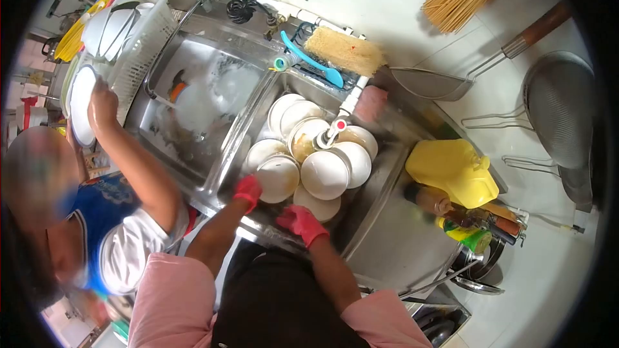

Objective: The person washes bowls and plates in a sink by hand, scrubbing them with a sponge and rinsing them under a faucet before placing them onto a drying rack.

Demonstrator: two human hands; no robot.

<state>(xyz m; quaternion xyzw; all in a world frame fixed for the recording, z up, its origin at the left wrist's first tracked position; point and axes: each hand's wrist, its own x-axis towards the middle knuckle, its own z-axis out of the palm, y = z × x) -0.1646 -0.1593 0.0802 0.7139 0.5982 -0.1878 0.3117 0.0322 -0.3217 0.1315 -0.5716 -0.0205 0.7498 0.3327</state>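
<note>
Several white bowls and plates (pixel 325 174) lie heaped in the right-hand basin (pixel 351 219) of a steel double sink, some with brownish residue. My left hand (pixel 248 193), in a pink rubber glove, is closed at the left rim of a white bowl (pixel 278 179) near the front of the heap. In a matching glove, my right hand (pixel 302 223) is at the basin's front, its fingers curled against the lower edge of another white bowl (pixel 317 205). Whatever its fingers may hold is hidden. A white tap (pixel 334 130) reaches over the heap.
Sudsy water fills the left basin (pixel 193 113), with an orange item in it. At left, another person holds a white plate (pixel 82 106) beside a dish basket (pixel 145 42). A yellow jug (pixel 451 171) and bottles stand on the right. Strainers (pixel 558 103) hang on the wall.
</note>
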